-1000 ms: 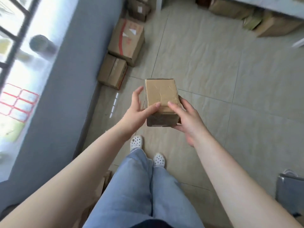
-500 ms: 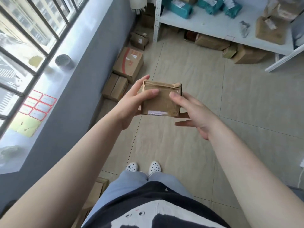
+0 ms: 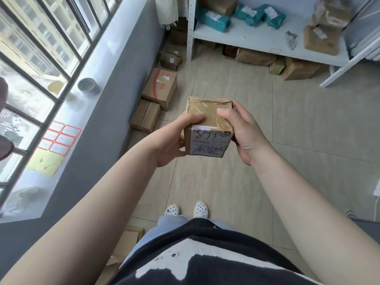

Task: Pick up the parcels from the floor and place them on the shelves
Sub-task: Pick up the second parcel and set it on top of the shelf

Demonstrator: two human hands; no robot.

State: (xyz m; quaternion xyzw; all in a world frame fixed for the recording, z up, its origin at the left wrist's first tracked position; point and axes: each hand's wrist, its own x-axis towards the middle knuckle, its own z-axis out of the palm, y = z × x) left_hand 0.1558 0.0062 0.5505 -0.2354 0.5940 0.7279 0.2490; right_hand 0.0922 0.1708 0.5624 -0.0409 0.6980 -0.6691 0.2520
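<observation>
A small taped cardboard parcel point(image 3: 206, 118) with a white handwritten label facing me is held at chest height over the tiled floor. My left hand point(image 3: 176, 138) grips its left side, thumb on top. My right hand point(image 3: 243, 130) grips its right side, thumb on top too. The white shelf point(image 3: 257, 41) stands ahead at the far side, with teal bags point(image 3: 216, 20) and brown parcels point(image 3: 320, 39) lying on it. More cardboard boxes point(image 3: 161, 87) sit on the floor along the left wall.
A grey wall and a window sill point(image 3: 61, 112) with a can and sticker sheets run along the left. Boxes point(image 3: 296, 67) lie under the shelf. A flattened carton point(image 3: 127, 241) lies by my left leg. My white shoes point(image 3: 186, 209) stand on the tiles.
The parcel was turned in my hands, so its labelled face now points at me. My right hand closed fully on its side. My view rose toward the shelf.
</observation>
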